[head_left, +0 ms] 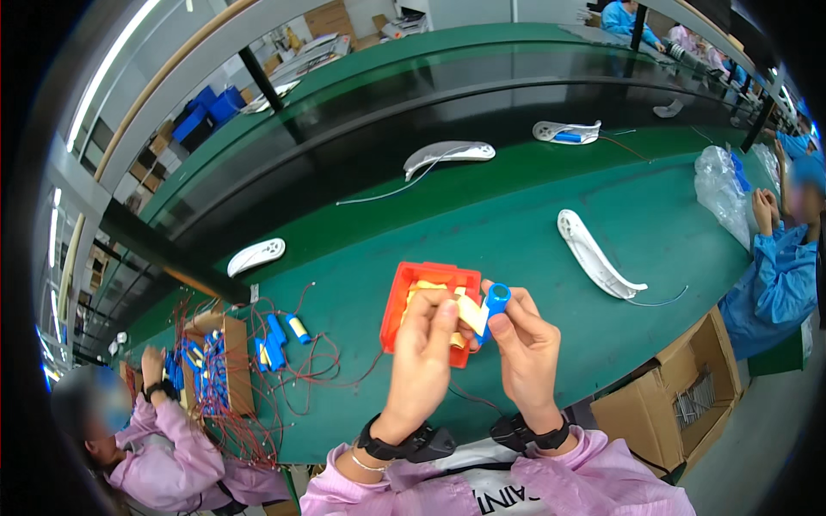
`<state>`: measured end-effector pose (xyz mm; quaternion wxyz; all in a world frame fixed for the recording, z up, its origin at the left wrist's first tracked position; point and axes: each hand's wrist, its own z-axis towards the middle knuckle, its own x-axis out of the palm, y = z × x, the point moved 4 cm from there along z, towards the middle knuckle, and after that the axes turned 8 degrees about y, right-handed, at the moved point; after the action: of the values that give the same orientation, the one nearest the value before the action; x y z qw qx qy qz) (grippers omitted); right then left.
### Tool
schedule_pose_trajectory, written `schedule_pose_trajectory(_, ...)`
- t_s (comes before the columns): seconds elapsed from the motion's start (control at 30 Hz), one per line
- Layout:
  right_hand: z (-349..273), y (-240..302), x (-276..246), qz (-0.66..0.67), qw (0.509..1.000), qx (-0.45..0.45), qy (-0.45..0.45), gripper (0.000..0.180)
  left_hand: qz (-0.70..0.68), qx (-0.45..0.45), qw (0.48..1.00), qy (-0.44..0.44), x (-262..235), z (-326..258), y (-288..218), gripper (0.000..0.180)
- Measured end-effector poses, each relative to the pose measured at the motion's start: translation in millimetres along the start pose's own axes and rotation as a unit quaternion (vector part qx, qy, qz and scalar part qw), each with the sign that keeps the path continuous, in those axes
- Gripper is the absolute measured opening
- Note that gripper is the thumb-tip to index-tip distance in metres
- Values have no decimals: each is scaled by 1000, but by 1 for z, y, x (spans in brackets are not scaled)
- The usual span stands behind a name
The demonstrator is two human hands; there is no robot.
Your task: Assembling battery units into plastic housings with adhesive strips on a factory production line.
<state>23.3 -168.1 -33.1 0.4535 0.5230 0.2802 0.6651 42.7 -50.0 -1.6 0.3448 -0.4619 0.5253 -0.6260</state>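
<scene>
Between my hands is a blue cylindrical battery [497, 298] with a wire trailing below. My right hand [527, 351] is closed round it, thumb on its side and fingers behind. My left hand [422, 351] pinches a pale yellow sticker [470, 315], whose edge meets the battery's side; how much is stuck down I cannot tell. Just behind my hands stands a red plastic bin [401, 291] with more yellow pieces inside. To the left, several blue batteries [274, 340] with red wires lie on the green table, and one beside them [298, 329] carries a yellow sticker.
A cardboard box of blue batteries [239, 365] stands left, near a co-worker in pink [163, 447]. A white curved shell [594, 254] lies right. More shells [449, 156] rest along the far belt. An open carton [718, 361] and a co-worker in blue [774, 275] are at right.
</scene>
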Motion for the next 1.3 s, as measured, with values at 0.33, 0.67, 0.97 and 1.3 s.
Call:
schedule_pose_trajectory(0.33, 68, 45, -92, 183, 980, 5, -78, 38, 658, 38, 744, 110, -64, 67, -15, 25)
schedule_pose_trajectory(0.67, 79, 11, -125, 322, 939, 118, 1, 42, 599, 97, 794, 26, -106, 393, 69, 55)
schedule_pose_trajectory(0.97, 72, 27, -119, 3, 984, 42, -175, 36, 552, 80, 810, 182, -8, 338, 55, 23)
schedule_pose_trajectory(1.3, 121, 79, -29, -68, 991, -87, -78, 31, 169, 117, 973, 101, 22, 153, -35, 68)
